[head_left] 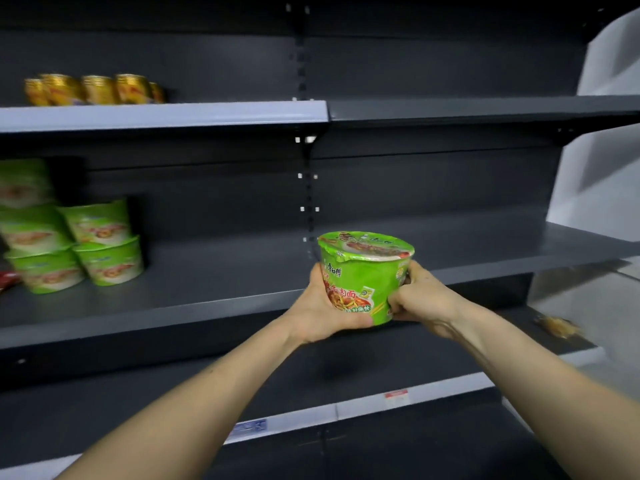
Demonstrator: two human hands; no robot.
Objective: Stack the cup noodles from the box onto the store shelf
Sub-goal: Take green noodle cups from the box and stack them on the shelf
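A green cup noodle bowl [363, 275] is held upright between both hands. The left hand [320, 306] is curled round its left wall and under its base, and the right hand [420, 299] is wrapped round its right wall with the fingers bent tightly. The bowl is carried in the air, just in front of the front edge of the middle shelf [225, 271], and is not yet set down. The box is not in view.

The step in hand is judged to be the carry to the stack. The bowl is best kept level, lid up, and lifted over the shelf's front edge before it is taken leftward. Well to the left of the left hand, stacked cup noodles [76, 240] are seen, blurred. The nearer column looks two high and the farther one three, so the two-high column is the likely place. The base should be centred on the lid below and lowered straight, since a sideways nudge could topple the columns.

Only dark board shows between the hands and the stack, so wide room for travel is offered. Above the hands, height is limited by the upper shelf's lip [162, 116], where golden cans [93, 89] stand up and to the left. Below the forearms a lower shelf [346, 368] juts out.
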